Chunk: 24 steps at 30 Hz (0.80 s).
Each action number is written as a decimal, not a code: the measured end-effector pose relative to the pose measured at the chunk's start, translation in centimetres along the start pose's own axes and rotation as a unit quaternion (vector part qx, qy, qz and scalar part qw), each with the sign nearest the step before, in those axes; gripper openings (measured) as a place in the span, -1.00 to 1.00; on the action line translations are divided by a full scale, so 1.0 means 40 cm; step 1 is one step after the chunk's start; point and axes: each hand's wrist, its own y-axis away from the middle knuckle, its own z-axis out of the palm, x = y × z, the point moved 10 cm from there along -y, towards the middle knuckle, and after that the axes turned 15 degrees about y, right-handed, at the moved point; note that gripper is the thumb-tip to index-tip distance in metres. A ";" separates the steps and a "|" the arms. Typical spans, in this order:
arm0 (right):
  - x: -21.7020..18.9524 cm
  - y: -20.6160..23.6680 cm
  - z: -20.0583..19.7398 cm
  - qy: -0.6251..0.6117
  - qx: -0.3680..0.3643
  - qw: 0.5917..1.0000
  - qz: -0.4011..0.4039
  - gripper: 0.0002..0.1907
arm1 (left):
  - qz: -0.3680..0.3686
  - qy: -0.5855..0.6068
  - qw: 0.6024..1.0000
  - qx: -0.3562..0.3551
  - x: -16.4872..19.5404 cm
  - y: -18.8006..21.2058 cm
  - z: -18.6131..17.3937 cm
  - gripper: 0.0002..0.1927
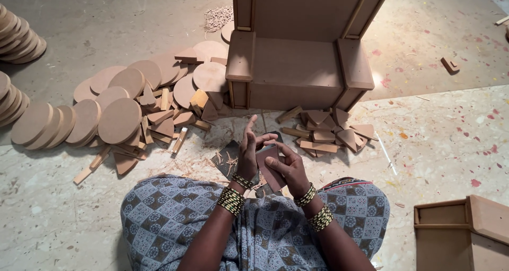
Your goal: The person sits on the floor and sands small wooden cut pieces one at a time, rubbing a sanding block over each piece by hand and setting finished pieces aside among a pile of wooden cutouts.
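Fingertips (271, 163) of right hand (286, 167) pressed on a small flat brown board piece (270, 167), thumb on its near face, remaining fingers curled behind: grasping the piece. Left hand (247, 150) upright just left of the piece, palm turned toward it, index finger raised, other fingers (263, 139) bent over the top edge, touching it. Piece held tilted, above the lap, near centre of scene. Beaded bangles (231, 199) on both wrists.

Directly under the hands: dark sheet of sandpaper (225, 157) on the floor (450, 144), with thin wood slivers (230, 160) scattered on it. Nearer: patterned blue-grey cloth (175, 218) over crossed legs.

Far side, centre: unpainted board cabinet (297, 64) standing on the floor, two side blocks flanking a recessed middle panel. Just right of the hands, at the cabinet foot: pile of small triangular and strip offcuts (331, 130). Left of the hands: larger heap of wedges and strips (164, 117), overlapped by round board discs (119, 120) spread in a fan toward the far left. Further disc stacks (18, 40) at far left edge. Small bundle of thin sticks (218, 18) at far centre-left.

Near right corner: open board box (461, 231), partly out of view. Floor speckled with red paint marks on the right.
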 end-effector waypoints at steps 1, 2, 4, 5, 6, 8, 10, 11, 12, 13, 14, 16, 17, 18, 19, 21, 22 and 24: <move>0.006 0.000 0.006 -0.018 -0.006 1.000 0.010 -0.45 | -0.003 0.030 1.000 -0.004 -0.005 0.000 0.001 -0.07; 0.006 -0.001 -0.010 -0.003 0.026 1.000 0.006 -0.45 | -0.007 0.061 0.998 -0.008 -0.012 0.002 0.001 -0.07; 0.010 -0.010 -0.054 0.030 0.093 0.995 -0.001 -0.44 | -0.029 0.037 0.999 0.002 -0.034 0.007 -0.009 -0.04; 0.020 -0.016 -0.081 0.027 0.127 0.991 0.007 -0.43 | -0.040 0.026 0.999 0.004 -0.048 0.007 -0.011 -0.02; 0.030 -0.023 -0.109 0.024 0.163 0.986 0.014 -0.43 | -0.050 0.059 0.997 0.008 -0.062 0.005 -0.013 -0.03; 0.061 -0.025 -0.130 -0.002 0.178 0.983 0.035 -0.42 | -0.072 0.125 0.989 0.022 -0.099 0.017 -0.015 -0.03; 0.090 -0.033 -0.114 -0.049 0.137 0.988 0.055 -0.41 | -0.047 0.088 0.994 0.045 -0.127 0.014 -0.003 -0.02; 0.091 -0.034 -0.105 -0.080 0.120 0.989 0.043 -0.42 | -0.035 0.069 0.995 0.058 -0.140 0.018 0.001 -0.01; 0.087 -0.033 -0.095 -0.111 0.102 0.988 0.032 -0.42 | -0.056 0.033 0.996 0.065 -0.164 0.027 0.003 0.00; 0.080 -0.032 -0.085 -0.142 0.084 0.986 0.021 -0.43 | -0.076 -0.004 0.995 0.072 -0.185 0.036 0.002 0.01; 0.062 -0.026 -0.096 -0.099 0.106 0.989 0.000 -0.44 | -0.095 -0.041 0.992 0.078 -0.198 0.041 -0.003 0.03; 0.017 -0.013 -0.116 -0.015 0.148 0.988 -0.042 -0.48 | -0.110 -0.017 0.994 0.016 -0.203 0.051 0.016 0.02; -0.008 -0.011 -0.108 0.014 0.135 0.989 -0.063 -0.50 | -0.117 -0.006 0.993 -0.016 -0.196 0.056 0.023 0.02; -0.032 -0.007 -0.098 0.042 0.123 0.988 -0.084 -0.51 | -0.128 -0.011 0.991 -0.022 -0.189 0.058 0.016 -0.02; -0.051 -0.004 -0.087 0.071 0.112 0.986 -0.103 -0.53 | -0.142 -0.016 0.989 -0.028 -0.182 0.058 0.010 -0.05; -0.066 0.004 -0.079 0.134 0.125 0.977 -0.106 -0.55 | -0.153 -0.040 0.987 -0.028 -0.159 0.062 -0.003 -0.12; -0.068 0.006 -0.077 0.165 0.131 0.971 -0.110 -0.57 | -0.151 -0.059 0.987 -0.023 -0.146 0.060 -0.013 -0.17; -0.025 0.007 -0.109 0.110 0.179 0.976 -0.049 -0.57 | -0.147 -0.078 0.986 -0.016 -0.126 0.062 -0.023 -0.25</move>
